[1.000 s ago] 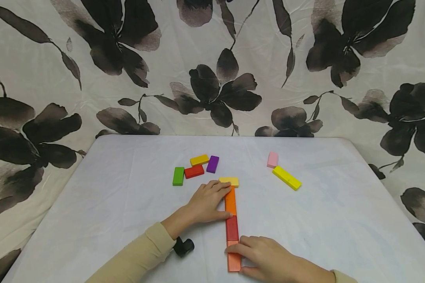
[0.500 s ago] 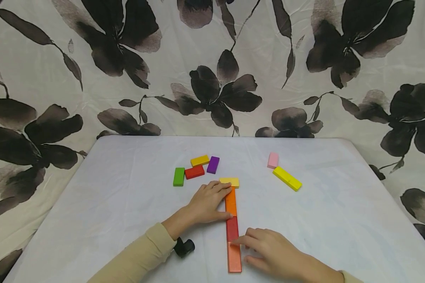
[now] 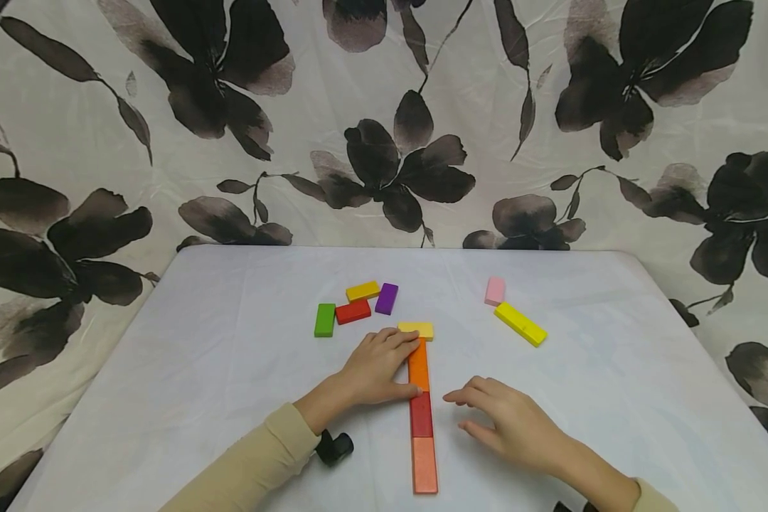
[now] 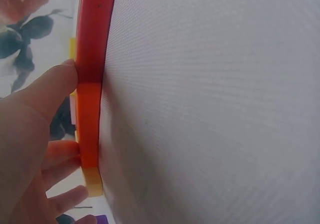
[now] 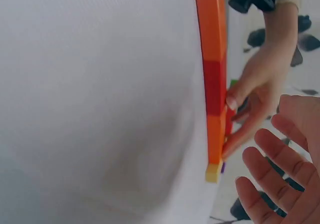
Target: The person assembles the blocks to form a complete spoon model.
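Observation:
A straight column of wooden blocks lies on the white table in the head view: an orange block [image 3: 419, 366], a red block [image 3: 421, 414] and a salmon block [image 3: 425, 466] end to end. Across its far end sits a pale yellow block [image 3: 422, 330]. My left hand [image 3: 374, 366] rests along the column's left side. Its thumb touches near the orange-red joint, and its fingertips reach the orange block's far end. To the right of the column, apart from it, my right hand [image 3: 512, 419] holds nothing, its fingers relaxed and spread in the right wrist view.
Behind my left hand lie a green block [image 3: 324, 320], a red block [image 3: 353, 311], a yellow block [image 3: 363, 291] and a purple block [image 3: 387, 299]. A pink block [image 3: 495, 291] and a long yellow block [image 3: 520, 323] lie at the back right. Flowered cloth hangs behind the table.
My right hand has let go of the salmon block and moved away from the column, forward and to the right. My left hand and the blocks have stayed in place.

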`<state>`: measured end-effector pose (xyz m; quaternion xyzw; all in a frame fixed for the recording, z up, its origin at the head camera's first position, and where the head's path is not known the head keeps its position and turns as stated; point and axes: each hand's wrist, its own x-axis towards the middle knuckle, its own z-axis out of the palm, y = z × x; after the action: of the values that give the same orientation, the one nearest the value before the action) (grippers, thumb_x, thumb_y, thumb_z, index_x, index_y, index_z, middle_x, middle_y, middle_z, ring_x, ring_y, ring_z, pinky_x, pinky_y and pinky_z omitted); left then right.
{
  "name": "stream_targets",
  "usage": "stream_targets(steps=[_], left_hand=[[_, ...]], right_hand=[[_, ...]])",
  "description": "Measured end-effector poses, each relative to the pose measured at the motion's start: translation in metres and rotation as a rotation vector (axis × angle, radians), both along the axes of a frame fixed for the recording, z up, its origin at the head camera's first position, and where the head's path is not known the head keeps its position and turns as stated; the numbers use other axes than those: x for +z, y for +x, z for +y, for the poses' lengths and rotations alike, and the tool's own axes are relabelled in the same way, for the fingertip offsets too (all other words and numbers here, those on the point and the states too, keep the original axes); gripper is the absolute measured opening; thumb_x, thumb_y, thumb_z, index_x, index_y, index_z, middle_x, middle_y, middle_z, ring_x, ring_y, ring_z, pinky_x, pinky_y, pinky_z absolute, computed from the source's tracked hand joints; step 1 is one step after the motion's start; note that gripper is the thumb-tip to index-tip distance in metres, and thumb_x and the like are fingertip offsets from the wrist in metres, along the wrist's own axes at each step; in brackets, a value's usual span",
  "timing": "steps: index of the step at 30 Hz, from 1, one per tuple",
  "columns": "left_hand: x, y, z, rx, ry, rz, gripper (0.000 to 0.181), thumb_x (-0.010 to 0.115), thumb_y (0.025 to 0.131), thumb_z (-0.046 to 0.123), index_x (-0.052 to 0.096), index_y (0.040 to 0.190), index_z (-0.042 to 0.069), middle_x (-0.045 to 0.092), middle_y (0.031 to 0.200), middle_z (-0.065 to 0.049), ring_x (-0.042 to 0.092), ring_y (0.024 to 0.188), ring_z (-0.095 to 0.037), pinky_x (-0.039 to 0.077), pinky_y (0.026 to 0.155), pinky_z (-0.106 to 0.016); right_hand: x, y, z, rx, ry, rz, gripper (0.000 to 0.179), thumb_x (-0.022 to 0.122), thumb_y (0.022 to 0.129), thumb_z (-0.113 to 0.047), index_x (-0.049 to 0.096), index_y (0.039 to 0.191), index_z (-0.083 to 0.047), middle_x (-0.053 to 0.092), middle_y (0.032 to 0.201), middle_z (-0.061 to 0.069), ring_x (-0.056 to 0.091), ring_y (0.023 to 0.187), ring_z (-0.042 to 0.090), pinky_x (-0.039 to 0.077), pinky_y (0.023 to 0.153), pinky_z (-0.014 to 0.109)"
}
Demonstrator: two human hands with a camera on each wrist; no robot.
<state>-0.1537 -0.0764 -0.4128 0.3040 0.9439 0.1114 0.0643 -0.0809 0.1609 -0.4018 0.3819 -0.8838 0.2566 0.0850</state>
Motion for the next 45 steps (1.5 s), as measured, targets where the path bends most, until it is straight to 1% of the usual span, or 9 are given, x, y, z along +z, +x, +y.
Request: stream_targets(steps=[5,8,12,17,24,28,35,39,45], left_hand=[[0.000,0.000,0.000,-0.005,-0.013,0.001,0.074,0.064,0.077,0.053,0.045,0.137,0.013,0.038,0.144,-0.001,0.032,0.130,-0.024,0.027,0.106,-0.045],[0.000,-0.001,0.001,-0.010,-0.021,0.006,0.075,0.063,0.078,0.054,0.044,0.137,0.013,0.038,0.144,0.000,0.031,0.131,-0.024,0.027,0.106,-0.045],[0.000,-0.001,0.000,-0.017,-0.029,0.010,0.075,0.062,0.078,0.054,0.043,0.138,0.013,0.037,0.144,0.000,0.031,0.131,-0.024,0.027,0.106,-0.045],[0.000,0.000,0.000,-0.020,-0.034,0.007,0.075,0.062,0.079,0.054,0.042,0.139,0.012,0.037,0.145,-0.001,0.031,0.131,-0.023,0.028,0.106,-0.044],[0.001,0.000,0.001,-0.021,-0.032,0.007,0.075,0.062,0.079,0.054,0.042,0.139,0.013,0.037,0.145,-0.001,0.031,0.131,-0.023,0.030,0.105,-0.044],[0.001,0.000,0.001,-0.018,-0.027,0.007,0.075,0.062,0.079,0.054,0.043,0.138,0.013,0.037,0.144,-0.001,0.032,0.130,-0.023,0.030,0.104,-0.044],[0.001,0.000,0.000,-0.016,-0.022,0.006,0.075,0.063,0.078,0.053,0.043,0.138,0.012,0.037,0.145,-0.001,0.032,0.130,-0.023,0.031,0.104,-0.044],[0.001,0.001,-0.001,-0.018,-0.016,0.009,0.075,0.063,0.079,0.053,0.043,0.138,0.012,0.037,0.145,-0.001,0.032,0.130,-0.024,0.031,0.104,-0.044],[0.001,0.001,-0.001,-0.022,-0.017,0.006,0.075,0.062,0.079,0.053,0.043,0.138,0.012,0.037,0.145,-0.001,0.032,0.130,-0.024,0.031,0.104,-0.044]], right_hand=[[0.003,-0.011,0.008,-0.084,-0.022,-0.007,0.040,0.075,0.074,-0.011,0.062,0.111,-0.021,0.060,0.095,-0.010,0.058,0.083,0.007,0.051,0.070,0.024],[0.005,-0.018,0.014,-0.132,-0.044,-0.004,0.042,0.076,0.074,-0.009,0.062,0.111,-0.023,0.060,0.096,-0.012,0.058,0.084,0.007,0.052,0.070,0.027],[0.007,-0.026,0.021,-0.172,-0.063,0.017,0.041,0.076,0.074,-0.008,0.063,0.110,-0.021,0.061,0.100,-0.014,0.059,0.086,0.008,0.052,0.071,0.029],[0.008,-0.033,0.030,-0.226,-0.060,0.024,0.040,0.076,0.073,-0.007,0.063,0.110,-0.017,0.062,0.101,-0.012,0.058,0.084,0.007,0.052,0.070,0.029],[0.008,-0.047,0.047,-0.304,-0.059,0.025,0.040,0.075,0.074,-0.007,0.062,0.112,-0.013,0.062,0.102,-0.005,0.058,0.085,0.013,0.052,0.071,0.035],[0.006,-0.057,0.058,-0.349,-0.068,-0.016,0.039,0.073,0.076,-0.005,0.061,0.112,-0.008,0.062,0.101,0.003,0.059,0.088,0.019,0.052,0.072,0.040],[0.002,-0.075,0.073,-0.412,-0.055,-0.118,0.043,0.069,0.080,-0.007,0.055,0.121,-0.001,0.058,0.111,0.018,0.058,0.096,0.032,0.050,0.075,0.047],[-0.004,-0.085,0.082,-0.442,-0.031,-0.167,0.044,0.067,0.081,-0.006,0.054,0.122,0.001,0.055,0.114,0.022,0.056,0.098,0.035,0.048,0.080,0.050],[-0.013,-0.097,0.093,-0.516,0.040,-0.264,0.049,0.068,0.082,-0.018,0.052,0.125,0.000,0.056,0.110,0.023,0.056,0.097,0.038,0.045,0.082,0.053]])
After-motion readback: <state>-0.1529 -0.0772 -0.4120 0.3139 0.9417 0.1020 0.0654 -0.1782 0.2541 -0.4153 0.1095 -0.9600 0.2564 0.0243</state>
